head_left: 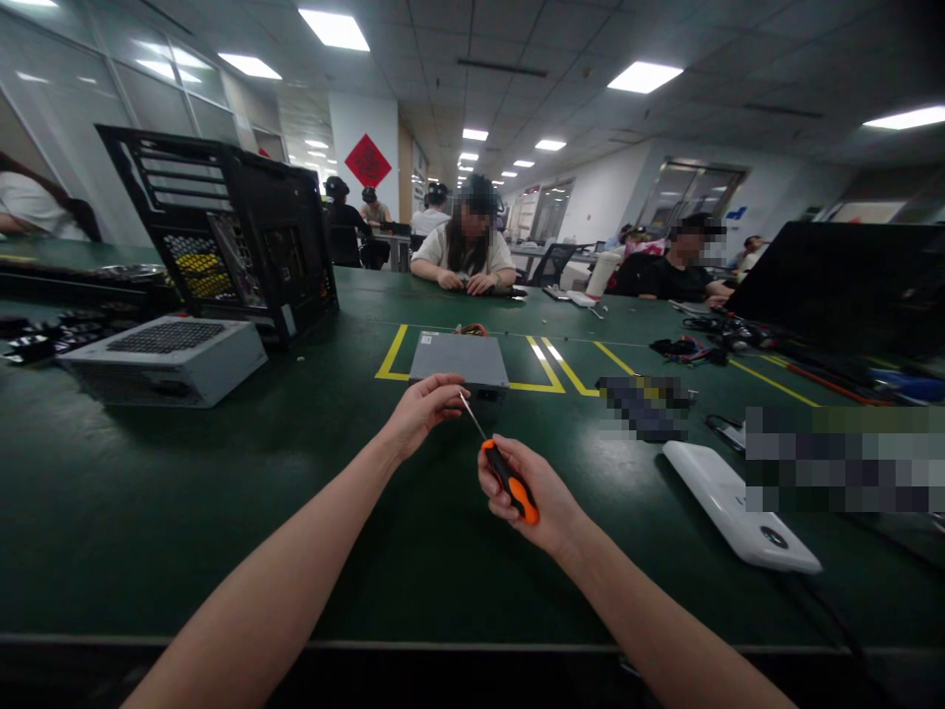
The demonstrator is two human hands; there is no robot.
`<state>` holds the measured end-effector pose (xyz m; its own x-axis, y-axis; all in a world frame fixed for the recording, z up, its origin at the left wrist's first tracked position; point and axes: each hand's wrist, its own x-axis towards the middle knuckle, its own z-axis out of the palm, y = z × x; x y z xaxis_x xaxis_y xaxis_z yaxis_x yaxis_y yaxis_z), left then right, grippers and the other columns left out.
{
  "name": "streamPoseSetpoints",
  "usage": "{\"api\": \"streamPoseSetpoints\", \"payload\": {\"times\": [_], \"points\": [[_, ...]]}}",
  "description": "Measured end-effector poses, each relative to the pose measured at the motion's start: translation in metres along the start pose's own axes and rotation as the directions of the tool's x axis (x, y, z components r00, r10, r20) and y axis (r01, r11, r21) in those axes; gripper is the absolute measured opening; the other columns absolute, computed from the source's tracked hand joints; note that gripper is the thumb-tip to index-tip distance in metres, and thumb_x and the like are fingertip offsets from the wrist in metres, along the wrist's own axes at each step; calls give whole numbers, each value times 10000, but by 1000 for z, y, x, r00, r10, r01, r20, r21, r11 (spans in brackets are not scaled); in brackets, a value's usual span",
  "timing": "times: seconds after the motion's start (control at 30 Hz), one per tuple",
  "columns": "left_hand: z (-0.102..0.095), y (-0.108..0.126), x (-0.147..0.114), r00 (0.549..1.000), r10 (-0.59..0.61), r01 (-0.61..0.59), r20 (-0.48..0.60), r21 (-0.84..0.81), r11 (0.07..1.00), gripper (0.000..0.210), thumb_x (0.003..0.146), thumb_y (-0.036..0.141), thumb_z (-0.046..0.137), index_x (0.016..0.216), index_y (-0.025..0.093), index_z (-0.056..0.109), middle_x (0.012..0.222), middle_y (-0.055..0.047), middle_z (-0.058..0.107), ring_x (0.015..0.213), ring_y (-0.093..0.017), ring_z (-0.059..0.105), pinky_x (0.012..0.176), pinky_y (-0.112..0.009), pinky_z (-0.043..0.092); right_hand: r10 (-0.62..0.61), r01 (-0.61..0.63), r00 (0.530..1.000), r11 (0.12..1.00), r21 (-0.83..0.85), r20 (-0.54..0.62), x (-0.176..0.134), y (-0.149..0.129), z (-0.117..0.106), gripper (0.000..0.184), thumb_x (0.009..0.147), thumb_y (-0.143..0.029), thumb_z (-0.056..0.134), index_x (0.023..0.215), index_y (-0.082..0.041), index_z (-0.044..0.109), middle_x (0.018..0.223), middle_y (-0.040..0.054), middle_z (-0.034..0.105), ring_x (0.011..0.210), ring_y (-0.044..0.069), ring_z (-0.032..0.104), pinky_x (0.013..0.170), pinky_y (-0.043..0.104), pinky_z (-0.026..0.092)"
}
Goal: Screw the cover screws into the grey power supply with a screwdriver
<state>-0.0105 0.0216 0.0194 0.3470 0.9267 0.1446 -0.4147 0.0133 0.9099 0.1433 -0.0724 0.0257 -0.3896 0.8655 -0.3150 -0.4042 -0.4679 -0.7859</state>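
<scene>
An orange-and-black screwdriver (pixel 511 481) is gripped by its handle in my right hand (pixel 542 492), with its thin metal shaft slanting up and to the left. My left hand (pixel 424 414) is closed, its thumb and fingertips drawn together at the screwdriver's tip. Anything small between those fingers is too tiny to make out. Just behind my left hand lies a grey metal power supply (pixel 464 356), with coloured wires at its far side and a socket on the side facing me. My left fingers overlap its near left part in view, and I cannot tell whether they touch it.
At left, a black computer case (pixel 273 236) stands behind a second power supply (pixel 166 359). To the right lie a white oblong device (pixel 738 502), cables (pixel 690 350) and a large black panel (pixel 842 281). Yellow tape (pixel 538 387) marks the green table (pixel 354 571). A person (pixel 469 246) sits opposite.
</scene>
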Motion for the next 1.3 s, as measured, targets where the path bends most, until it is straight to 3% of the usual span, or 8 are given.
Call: {"api": "streamPoseSetpoints", "payload": {"times": [0.2, 0.43, 0.6, 1.3], "points": [[1, -7, 1, 993, -106, 106, 48, 1, 994, 311, 761, 371, 550, 947, 123, 579, 983, -123, 626, 839, -160, 601, 708, -258, 466, -58, 60, 998, 996, 63, -34, -1, -1, -1, 264, 796, -370, 453, 697, -135, 523, 485, -23, 459, 369, 38, 365, 330, 130, 250], [5, -23, -1, 983, -168, 151, 71, 197, 969, 326, 762, 394, 546, 963, 138, 570, 978, -123, 624, 836, -168, 605, 714, -273, 446, -147, 187, 962, 969, 163, -229, -7, 9, 1, 236, 775, -361, 466, 673, -152, 504, 496, -24, 457, 385, 49, 371, 332, 143, 253], [6, -26, -1, 981, -188, 170, 54, 240, 956, 330, 740, 342, 586, 1004, 149, 545, 997, -118, 613, 816, -158, 603, 709, -275, 440, -112, 188, 934, 962, 199, -340, -9, 12, 0, 215, 765, -346, 475, 663, -156, 492, 493, -24, 461, 379, 48, 374, 339, 145, 256], [5, -27, 0, 980, -192, 177, 47, 222, 959, 313, 742, 311, 585, 1001, 142, 538, 972, -112, 610, 795, -147, 599, 708, -272, 441, -61, 155, 935, 956, 249, -348, 0, 8, -7, 213, 774, -323, 471, 660, -146, 500, 491, -16, 462, 372, 39, 371, 326, 126, 264]]}}
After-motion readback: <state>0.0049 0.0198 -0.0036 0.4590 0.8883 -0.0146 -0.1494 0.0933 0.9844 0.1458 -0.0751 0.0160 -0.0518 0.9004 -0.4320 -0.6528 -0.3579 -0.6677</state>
